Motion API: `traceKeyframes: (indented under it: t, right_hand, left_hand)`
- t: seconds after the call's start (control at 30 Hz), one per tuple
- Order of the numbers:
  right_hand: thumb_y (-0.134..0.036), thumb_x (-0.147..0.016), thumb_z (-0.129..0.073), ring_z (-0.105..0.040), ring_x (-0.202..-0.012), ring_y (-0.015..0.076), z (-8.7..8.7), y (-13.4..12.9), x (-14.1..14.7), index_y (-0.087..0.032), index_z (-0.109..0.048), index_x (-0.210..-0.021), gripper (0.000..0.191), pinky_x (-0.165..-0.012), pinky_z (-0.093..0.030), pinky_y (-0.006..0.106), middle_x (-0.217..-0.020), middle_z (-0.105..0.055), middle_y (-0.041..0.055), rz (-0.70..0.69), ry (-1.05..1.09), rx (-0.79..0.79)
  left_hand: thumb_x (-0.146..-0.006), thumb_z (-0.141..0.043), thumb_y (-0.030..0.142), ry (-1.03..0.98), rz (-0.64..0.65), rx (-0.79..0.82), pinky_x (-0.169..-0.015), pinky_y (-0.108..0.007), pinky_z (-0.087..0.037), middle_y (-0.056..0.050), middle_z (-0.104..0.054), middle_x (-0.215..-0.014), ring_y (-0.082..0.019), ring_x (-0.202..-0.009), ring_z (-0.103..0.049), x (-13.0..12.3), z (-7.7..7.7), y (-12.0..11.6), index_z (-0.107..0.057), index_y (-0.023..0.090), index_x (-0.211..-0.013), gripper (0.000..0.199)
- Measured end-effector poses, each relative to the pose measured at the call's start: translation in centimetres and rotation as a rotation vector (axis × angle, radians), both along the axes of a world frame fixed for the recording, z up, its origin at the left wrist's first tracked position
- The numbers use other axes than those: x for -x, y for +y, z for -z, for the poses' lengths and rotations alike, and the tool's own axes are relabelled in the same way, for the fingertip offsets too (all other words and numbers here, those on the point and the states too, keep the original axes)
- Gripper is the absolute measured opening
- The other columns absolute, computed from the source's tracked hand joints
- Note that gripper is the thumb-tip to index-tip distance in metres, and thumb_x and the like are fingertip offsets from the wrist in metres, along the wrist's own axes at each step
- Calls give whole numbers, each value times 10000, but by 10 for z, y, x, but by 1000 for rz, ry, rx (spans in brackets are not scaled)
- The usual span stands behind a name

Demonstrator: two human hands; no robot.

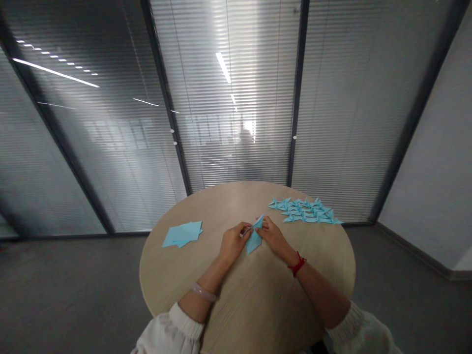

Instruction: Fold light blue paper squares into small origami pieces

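Note:
Between my two hands is a partly folded piece of light blue origami paper [253, 242], held just above the middle of the table. My left hand [233, 242] pinches its left side with closed fingers. On the other side, my right hand [273, 237] grips the right edge, fingers closed on the paper. A pointed tip rises between the hands and a wider flap hangs toward me. Fingers cover part of the folds. Several folded blue paper cranes [309, 211] stand in rows to the right, beyond my right hand.
A small stack of flat blue paper sheets [183, 233] lies at the left of the round wooden table [236, 194]. Behind the table are glass panels with blinds [236, 147] and dark frames. A white wall [427, 172] stands at the right.

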State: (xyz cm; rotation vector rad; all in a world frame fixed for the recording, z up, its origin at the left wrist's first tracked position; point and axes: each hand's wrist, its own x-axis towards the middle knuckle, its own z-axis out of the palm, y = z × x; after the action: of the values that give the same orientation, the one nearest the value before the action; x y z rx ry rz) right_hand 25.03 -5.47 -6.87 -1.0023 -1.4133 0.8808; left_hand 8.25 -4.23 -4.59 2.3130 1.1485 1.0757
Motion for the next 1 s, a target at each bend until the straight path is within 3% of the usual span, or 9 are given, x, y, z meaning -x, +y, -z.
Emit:
traceKeyframes:
  t: [0.2,0.37,0.5,0.63,0.83,1.0]
  right_hand:
    - [-244,-787,-447,-558,-683,142,-6,-3,-2,-203,-508,-959,187,-618,-449,245,-784,-582,-7,2,-38,-53]
    - [-374,-849,-478,-506,-609,138,-7,-2,-4,-178,-564,-904,221,-550,-405,238,-696,-549,-10,61,-42,-89]
    - [-466,-837,-534,-543,-647,146,-3,3,-7,-160,-598,-839,313,-585,-422,249,-741,-596,14,37,34,-89]
    - [-479,-790,-613,-589,-678,170,-3,3,-7,-155,-643,-850,331,-617,-455,271,-769,-649,30,17,116,-52]
    - [-449,-663,-758,-665,-780,228,-10,-3,-3,-180,-655,-1021,460,-736,-528,358,-911,-712,61,-52,316,4]
    - [-475,-648,-765,-674,-818,239,-11,-2,-4,-174,-693,-1023,485,-756,-536,369,-936,-726,66,-5,294,-12]
  left_hand:
    - [-847,-531,366,-115,-27,24,-690,-249,-438,-36,-723,-873,-166,-724,-622,-1,-6,-1,-702,203,-963,263]
    - [-792,-580,434,-253,-72,67,-568,-229,-362,-12,-642,-669,-137,-591,-505,0,-9,1,-717,161,-829,308]
    - [-719,-645,513,-429,-38,225,-493,-218,-286,12,-525,-536,-109,-514,-419,1,-6,5,-679,122,-676,395]
    - [-623,-730,536,-656,48,432,-494,-222,-323,-21,-588,-588,-114,-511,-458,0,-5,7,-695,88,-735,463]
    - [-636,-753,493,-647,122,529,-516,-224,-359,-36,-632,-619,-116,-528,-498,0,-3,8,-712,83,-742,425]
    - [-661,-753,461,-756,210,651,-622,-273,-455,-85,-692,-717,-153,-603,-580,-1,-4,4,-722,76,-823,418]
